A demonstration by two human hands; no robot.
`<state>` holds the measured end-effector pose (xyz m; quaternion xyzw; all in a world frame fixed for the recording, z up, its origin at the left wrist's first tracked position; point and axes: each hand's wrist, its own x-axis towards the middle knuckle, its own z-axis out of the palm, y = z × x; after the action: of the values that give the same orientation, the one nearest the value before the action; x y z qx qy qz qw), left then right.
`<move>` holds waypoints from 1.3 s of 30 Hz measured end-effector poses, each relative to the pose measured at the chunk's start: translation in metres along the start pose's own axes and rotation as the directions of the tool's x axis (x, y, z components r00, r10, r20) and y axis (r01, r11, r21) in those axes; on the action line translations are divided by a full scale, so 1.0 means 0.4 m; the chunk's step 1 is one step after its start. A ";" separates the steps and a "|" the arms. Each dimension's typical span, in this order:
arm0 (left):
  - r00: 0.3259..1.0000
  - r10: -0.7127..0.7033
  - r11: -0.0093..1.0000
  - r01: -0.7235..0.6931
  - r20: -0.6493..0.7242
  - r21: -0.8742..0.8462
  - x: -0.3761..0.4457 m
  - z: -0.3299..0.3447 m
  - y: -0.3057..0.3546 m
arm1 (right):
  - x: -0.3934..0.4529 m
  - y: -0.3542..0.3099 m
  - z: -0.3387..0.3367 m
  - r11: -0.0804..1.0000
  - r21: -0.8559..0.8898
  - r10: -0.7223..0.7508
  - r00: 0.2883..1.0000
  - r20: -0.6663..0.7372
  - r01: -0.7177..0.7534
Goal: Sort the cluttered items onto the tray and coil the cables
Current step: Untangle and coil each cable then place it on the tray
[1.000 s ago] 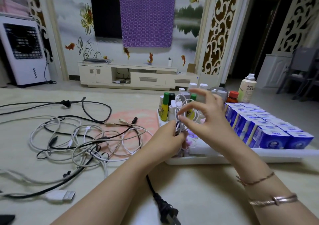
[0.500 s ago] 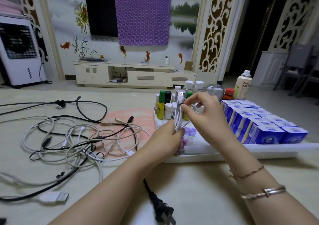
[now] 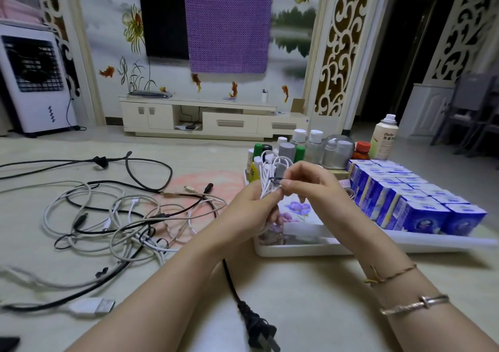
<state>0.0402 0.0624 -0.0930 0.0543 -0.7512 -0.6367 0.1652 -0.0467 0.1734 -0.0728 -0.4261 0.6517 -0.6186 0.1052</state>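
Note:
A coiled white cable [image 3: 270, 172] stands upright in my left hand [image 3: 252, 210], which grips the bundle around its middle, above the near left corner of the white tray [image 3: 297, 249]. My right hand [image 3: 310, 183] pinches a thin dark tie [image 3: 276, 179] against the bundle. The tray holds rows of blue boxes [image 3: 413, 200] on its right side and several small bottles [image 3: 299, 149] at the back. A tangle of white and black cables [image 3: 121, 216] lies on the floor to the left.
A black power plug [image 3: 260, 330] and its cord lie between my forearms. A white USB plug [image 3: 94, 305] lies at the near left. A tall spray bottle [image 3: 383, 137] stands behind the tray. A TV cabinet [image 3: 210, 121] and a white fan unit [image 3: 35, 81] stand far back.
My right hand's fingers have come down from spread above the bundle to pinching a dark tie at its middle. My left hand keeps its grip on the coil.

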 end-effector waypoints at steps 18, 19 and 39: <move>0.985 -0.143 0.821 0.064 -0.097 -0.567 0.026 0.002 0.004 | 0.000 0.012 0.018 0.990 -0.139 -0.011 0.999 -0.053 0.004; 0.980 -0.163 0.804 0.064 -0.116 -0.591 0.028 -0.002 0.001 | 0.002 0.009 0.019 0.994 -0.102 0.022 0.993 -0.113 -0.034; 0.940 -0.147 0.907 0.004 -0.308 -0.421 0.015 0.007 -0.005 | -0.016 -0.025 -0.018 0.673 0.377 0.521 0.770 0.368 -0.636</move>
<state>0.0333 0.0630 -0.0941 0.1541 -0.5575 -0.7690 0.2721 -0.0433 0.1842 -0.0648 -0.2243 0.5612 -0.6405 0.4738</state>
